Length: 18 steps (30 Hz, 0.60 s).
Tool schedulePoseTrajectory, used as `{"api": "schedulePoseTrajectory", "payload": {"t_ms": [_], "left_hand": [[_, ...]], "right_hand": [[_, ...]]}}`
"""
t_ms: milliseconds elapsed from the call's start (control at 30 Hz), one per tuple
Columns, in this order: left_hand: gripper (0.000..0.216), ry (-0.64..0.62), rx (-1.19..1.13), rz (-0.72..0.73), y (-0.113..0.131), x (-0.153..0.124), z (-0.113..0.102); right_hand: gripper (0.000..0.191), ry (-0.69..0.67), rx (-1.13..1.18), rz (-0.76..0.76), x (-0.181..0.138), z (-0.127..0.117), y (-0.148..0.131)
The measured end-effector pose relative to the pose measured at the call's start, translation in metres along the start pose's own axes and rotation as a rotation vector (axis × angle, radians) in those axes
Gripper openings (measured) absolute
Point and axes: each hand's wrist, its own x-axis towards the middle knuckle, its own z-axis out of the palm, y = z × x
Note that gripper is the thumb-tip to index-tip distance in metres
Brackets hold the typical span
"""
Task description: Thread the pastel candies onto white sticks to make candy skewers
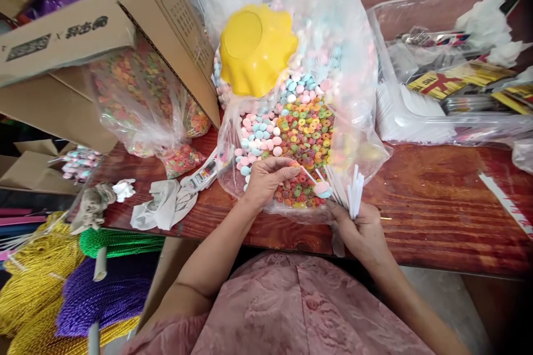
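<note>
My left hand (266,180) is closed in a pinch on a small orange-red gummy ring (295,164). A thin white stick (308,174) runs from those fingertips toward my right hand (361,231). That hand is wrapped round a bundle of white sticks (355,194). By its fingertips is a pink-and-blue candy (322,189); whether it is on a stick I cannot tell. Beneath both hands lies an opened clear plastic bag (362,150) with colourful gummy rings (306,127) and pastel pink, blue and white candies (260,134).
A yellow wavy-rimmed bowl (258,50) lies upside down on the candies. Left stands a cardboard box (175,22) with bagged gummy rings (137,89). A clear tray (381,75) of packets is at right. Crumpled white plastic (160,205) lies near the wooden table's edge (437,233).
</note>
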Motion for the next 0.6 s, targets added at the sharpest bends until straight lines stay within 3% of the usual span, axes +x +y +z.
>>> {"api": "schedulePoseTrajectory", "payload": {"t_ms": [167,300,367,500,600], "left_hand": [[0.029,0.098,0.048,0.142,-0.005,-0.004,-0.008],[0.014,0.115,0.342,0.469,-0.004,-0.008,-0.016],[0.008,0.075,0.502,0.565,-0.004,-0.01,-0.019],[0.014,0.002,0.626,0.663,-0.006,-0.011,-0.02],[0.017,-0.009,0.493,0.644,-0.006,-0.009,-0.017]], "right_hand": [[0.019,-0.021,-0.077,-0.079,0.001,0.008,-0.003],[0.015,-0.057,-0.243,-0.178,0.001,0.01,0.0],[0.017,-0.082,-0.31,-0.236,0.0,0.01,0.001],[0.018,-0.112,-0.267,-0.232,-0.002,0.012,0.001],[0.019,-0.123,-0.188,-0.177,-0.001,0.014,0.002]]}}
